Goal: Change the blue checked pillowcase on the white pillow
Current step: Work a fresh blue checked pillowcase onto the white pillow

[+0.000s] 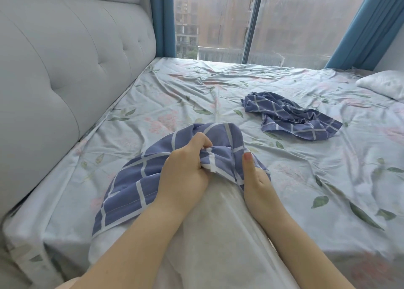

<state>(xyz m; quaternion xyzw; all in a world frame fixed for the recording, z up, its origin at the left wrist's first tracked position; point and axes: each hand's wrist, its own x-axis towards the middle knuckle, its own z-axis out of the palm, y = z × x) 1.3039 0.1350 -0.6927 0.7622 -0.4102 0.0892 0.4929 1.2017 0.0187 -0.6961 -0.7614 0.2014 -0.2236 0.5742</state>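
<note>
A white pillow lies lengthwise at the near edge of the bed, between my forearms. A blue checked pillowcase covers only its far end and spreads out to the left. My left hand grips a bunched fold of the pillowcase's open edge. My right hand holds the same edge on the right side, thumb up on the outside and fingers hidden inside the cloth. A second blue checked pillowcase lies crumpled on the sheet farther back right.
The bed has a pale floral sheet with many wrinkles. A grey padded headboard runs along the left. Another white pillow sits at the far right. A large window with blue curtains stands behind the bed.
</note>
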